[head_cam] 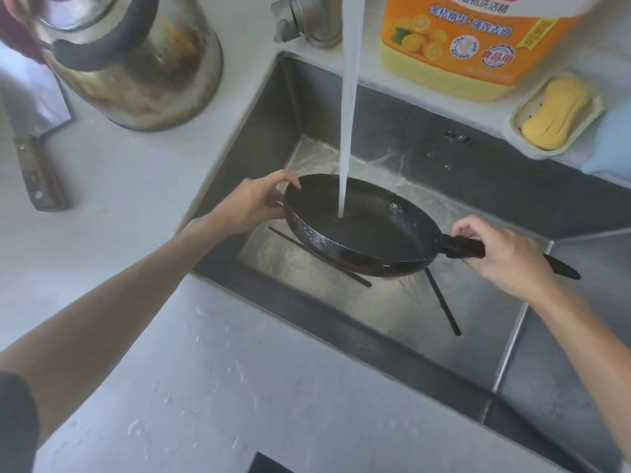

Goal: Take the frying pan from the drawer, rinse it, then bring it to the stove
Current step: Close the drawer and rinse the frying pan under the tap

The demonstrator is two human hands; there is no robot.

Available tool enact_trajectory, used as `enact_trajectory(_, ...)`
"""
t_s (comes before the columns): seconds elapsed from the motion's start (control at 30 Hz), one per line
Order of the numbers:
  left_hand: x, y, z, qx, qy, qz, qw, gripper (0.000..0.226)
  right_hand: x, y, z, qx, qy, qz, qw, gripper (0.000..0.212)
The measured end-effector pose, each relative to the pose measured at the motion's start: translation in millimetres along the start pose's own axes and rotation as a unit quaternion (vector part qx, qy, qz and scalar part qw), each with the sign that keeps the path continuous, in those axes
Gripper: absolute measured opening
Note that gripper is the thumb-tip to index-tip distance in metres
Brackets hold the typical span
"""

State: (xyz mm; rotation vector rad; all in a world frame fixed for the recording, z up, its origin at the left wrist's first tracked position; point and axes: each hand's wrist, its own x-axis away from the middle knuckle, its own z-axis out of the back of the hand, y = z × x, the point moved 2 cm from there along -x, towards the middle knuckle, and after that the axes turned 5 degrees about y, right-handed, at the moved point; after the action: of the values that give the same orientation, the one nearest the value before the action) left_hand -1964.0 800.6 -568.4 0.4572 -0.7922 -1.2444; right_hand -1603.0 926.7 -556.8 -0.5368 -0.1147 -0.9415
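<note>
black frying pan point(362, 230) clear of sink point(266, 131) walls

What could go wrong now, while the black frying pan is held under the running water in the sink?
1. The water stream hits the black round frying pan hard; it may splash onto the grey counter.
2. The left hand pinches only the wet rim, so it might slip. The right hand holds the handle.
3. Two thin black sticks lie in the steel sink below; a lowered pan could knock them.

kettle point(136, 63): steel, stained, on the counter
cleaver point(34, 145): lying flat beside it
detergent bottle point(454, 46): orange
soap point(555, 112): yellow, in dish
</note>
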Motion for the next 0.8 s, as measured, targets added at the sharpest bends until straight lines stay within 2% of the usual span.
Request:
enact_trajectory(0.1, -3, -7, -1, 0.02, -0.04, 0.052, 0.998, 0.043, 0, 1, -8, 0.01, 0.03, 0.001, 1.0, 0.035)
enact_trajectory(0.2, -2, -12, -8, 0.148, -0.065, 0.129, 0.978, 0.041, 0, 0, -17, -0.007, 0.032, -0.003, 0.999, 0.037)
enact_trajectory(0.27, -3, -15, -16, 0.175, -0.053, 0.156, 0.971, 0.038, -1, -1, -23, -0.018, 0.031, 0.004, 0.999, 0.04)
enact_trajectory(0.57, -19, -36, -42, 0.143, -0.071, 0.18, 0.971, 0.052, 0, 15, -70, -0.094, 0.04, -0.013, 0.995, 0.038)
enact_trajectory(0.8, -29, -48, -60, 0.101, -0.048, 0.193, 0.975, 0.057, 4, 19, -100, -0.143, 0.05, -0.06, 0.987, 0.038)
